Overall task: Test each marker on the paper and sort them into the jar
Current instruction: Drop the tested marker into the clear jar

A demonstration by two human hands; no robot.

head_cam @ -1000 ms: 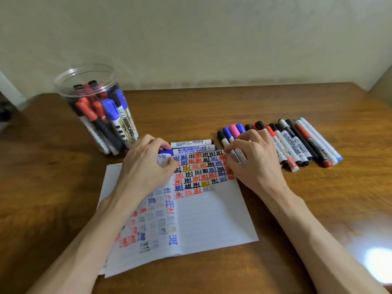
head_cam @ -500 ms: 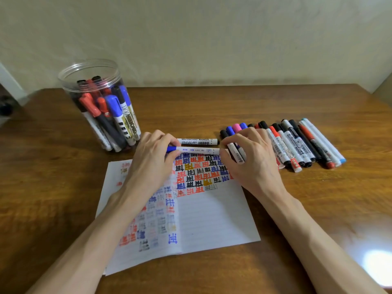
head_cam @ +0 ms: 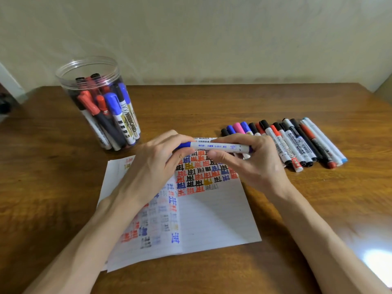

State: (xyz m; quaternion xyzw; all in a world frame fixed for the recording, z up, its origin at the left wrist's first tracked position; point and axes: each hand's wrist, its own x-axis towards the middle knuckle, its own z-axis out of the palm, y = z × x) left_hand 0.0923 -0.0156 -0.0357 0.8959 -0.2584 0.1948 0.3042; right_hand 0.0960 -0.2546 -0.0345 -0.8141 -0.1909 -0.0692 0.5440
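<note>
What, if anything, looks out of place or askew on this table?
One stray marker lies crosswise just beyond the held marker, apart from the marker row, whose pens run roughly perpendicular to it. Nothing looks spilled or damaged; the jar stands upright.

A table (head_cam: 233, 107) of brown wood with a polished, glossy grain is seen. The jar (head_cam: 70, 81) is made of clear, shiny plastic. The paper (head_cam: 214, 219) is matt, white and lined. The markers (head_cam: 294, 145) are cased in smooth plastic.
</note>
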